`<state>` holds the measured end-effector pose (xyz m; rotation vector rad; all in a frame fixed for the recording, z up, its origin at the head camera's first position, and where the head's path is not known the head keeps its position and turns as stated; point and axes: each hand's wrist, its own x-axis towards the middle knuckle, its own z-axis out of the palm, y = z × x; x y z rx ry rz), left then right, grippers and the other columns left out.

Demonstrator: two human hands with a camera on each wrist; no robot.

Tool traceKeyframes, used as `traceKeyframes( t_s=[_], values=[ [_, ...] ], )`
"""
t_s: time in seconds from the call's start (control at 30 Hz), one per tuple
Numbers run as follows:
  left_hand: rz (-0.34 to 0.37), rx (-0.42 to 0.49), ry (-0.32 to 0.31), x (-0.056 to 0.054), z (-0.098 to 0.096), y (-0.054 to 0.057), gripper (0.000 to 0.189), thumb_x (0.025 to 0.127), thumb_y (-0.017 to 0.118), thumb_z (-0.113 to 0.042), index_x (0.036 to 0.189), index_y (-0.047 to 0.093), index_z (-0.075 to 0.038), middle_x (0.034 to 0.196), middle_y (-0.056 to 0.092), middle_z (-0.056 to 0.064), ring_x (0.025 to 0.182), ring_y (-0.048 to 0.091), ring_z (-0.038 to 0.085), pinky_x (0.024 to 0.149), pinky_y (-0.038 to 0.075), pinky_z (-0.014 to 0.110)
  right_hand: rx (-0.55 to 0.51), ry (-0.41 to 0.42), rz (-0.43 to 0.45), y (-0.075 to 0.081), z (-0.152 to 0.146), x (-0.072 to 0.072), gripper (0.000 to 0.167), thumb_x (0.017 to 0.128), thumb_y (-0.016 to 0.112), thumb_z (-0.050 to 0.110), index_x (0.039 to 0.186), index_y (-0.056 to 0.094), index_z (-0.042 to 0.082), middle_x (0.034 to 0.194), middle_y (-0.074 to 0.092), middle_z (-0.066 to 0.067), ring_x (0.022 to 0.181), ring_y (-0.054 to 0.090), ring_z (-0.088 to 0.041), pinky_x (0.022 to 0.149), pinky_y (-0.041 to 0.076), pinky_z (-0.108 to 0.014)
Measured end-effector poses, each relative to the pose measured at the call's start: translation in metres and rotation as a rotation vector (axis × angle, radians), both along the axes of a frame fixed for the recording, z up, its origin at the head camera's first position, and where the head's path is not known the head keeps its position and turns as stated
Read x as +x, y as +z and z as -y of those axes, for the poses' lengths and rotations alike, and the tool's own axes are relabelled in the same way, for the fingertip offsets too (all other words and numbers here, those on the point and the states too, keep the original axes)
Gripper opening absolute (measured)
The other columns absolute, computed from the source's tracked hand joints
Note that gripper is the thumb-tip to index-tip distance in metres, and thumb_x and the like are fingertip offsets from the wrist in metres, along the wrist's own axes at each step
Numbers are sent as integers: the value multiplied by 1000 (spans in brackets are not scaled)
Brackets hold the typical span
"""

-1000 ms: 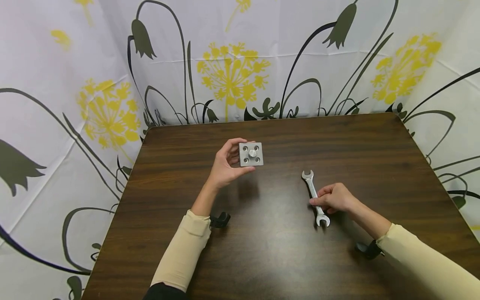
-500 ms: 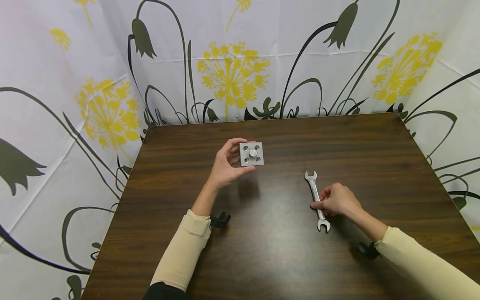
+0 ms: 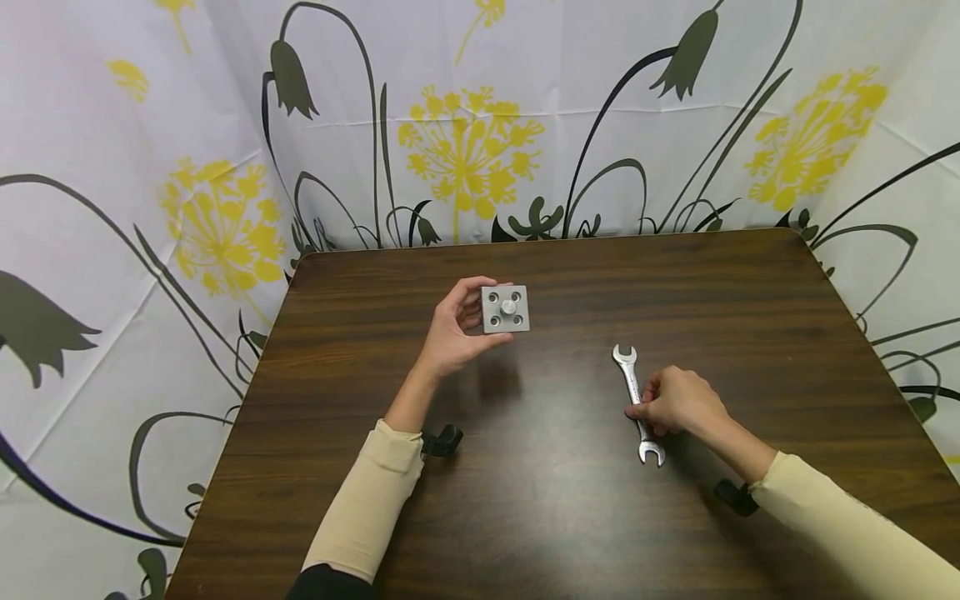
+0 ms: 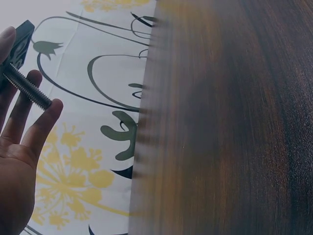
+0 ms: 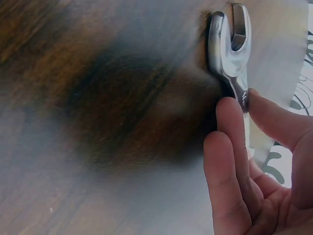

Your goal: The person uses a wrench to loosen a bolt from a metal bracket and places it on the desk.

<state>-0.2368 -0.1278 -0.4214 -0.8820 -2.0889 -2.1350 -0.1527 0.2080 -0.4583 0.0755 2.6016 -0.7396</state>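
Observation:
In the head view my left hand (image 3: 452,335) grips a square grey metal plate (image 3: 491,310) above the table, thumb along its lower edge and fingers at the top. The plate has several corner holes. A bolt (image 3: 508,307) passes through its middle, head facing away from the palm. Its threaded shank (image 4: 30,89) points back past my fingers in the left wrist view. My right hand (image 3: 681,402) pinches the shaft of a double open-ended wrench (image 3: 628,377) between thumb and fingers. The wrench lies on or just over the table, one forked end (image 5: 234,54) showing in the right wrist view.
A dark wood-grain table (image 3: 525,500) spreads under both hands. Behind it and at the sides hangs a white curtain (image 3: 600,75) printed with yellow and grey-green flowers. Black wrist mounts (image 3: 442,441) stick out below both forearms.
The wrench in my right hand has shifted slightly right and towards me and sits lower against the table. My left hand with the plate and bolt stays nearly still.

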Motion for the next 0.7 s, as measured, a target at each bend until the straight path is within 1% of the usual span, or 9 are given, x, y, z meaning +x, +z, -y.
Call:
traceKeyframes(
  t_s=[0.1, 0.17, 0.3, 0.5, 0.6, 0.7],
  values=[
    [1, 3, -7, 5, -1, 9, 72, 65, 79, 23, 128, 46, 9, 130, 60, 23, 101, 64, 25, 83, 56, 37, 3, 1, 12, -1, -1, 1, 35, 75, 83, 42, 70, 61, 15, 52, 63, 3, 51, 62, -15, 47, 39, -31],
    [1, 0, -5, 8, -2, 13, 71, 65, 79, 22, 127, 46, 11, 129, 60, 23, 101, 64, 24, 84, 55, 36, 6, 7, 13, -2, -2, 1, 35, 76, 82, 43, 71, 61, 15, 53, 63, 3, 52, 63, -15, 47, 39, -32],
    [0, -9, 0, 7, -2, 15, 71, 65, 79, 22, 127, 46, 10, 129, 61, 22, 102, 64, 24, 84, 55, 36, 2, 14, 18, -2, -3, 0, 36, 77, 81, 44, 71, 61, 15, 53, 63, 4, 52, 64, -14, 48, 39, -31],
    [-6, -6, -10, 6, -3, 14, 71, 65, 80, 21, 127, 47, 10, 129, 61, 22, 103, 64, 25, 84, 55, 37, -9, 37, 40, 2, -7, -2, 34, 81, 78, 45, 74, 64, 15, 55, 65, 4, 54, 63, -15, 49, 40, -32],
    [-10, -6, -8, 6, -3, 14, 71, 66, 80, 21, 127, 47, 10, 129, 61, 23, 102, 64, 25, 84, 55, 36, -3, 59, 44, 7, -9, -6, 33, 82, 77, 46, 75, 65, 15, 56, 65, 3, 56, 63, -15, 50, 40, -32],
    [-13, -5, 1, 7, -2, 14, 71, 65, 80, 21, 127, 47, 9, 128, 61, 23, 100, 65, 23, 83, 56, 34, 14, 95, 12, 14, -10, -14, 33, 83, 75, 46, 77, 67, 15, 58, 65, 4, 57, 61, -14, 50, 39, -32]
  ],
)
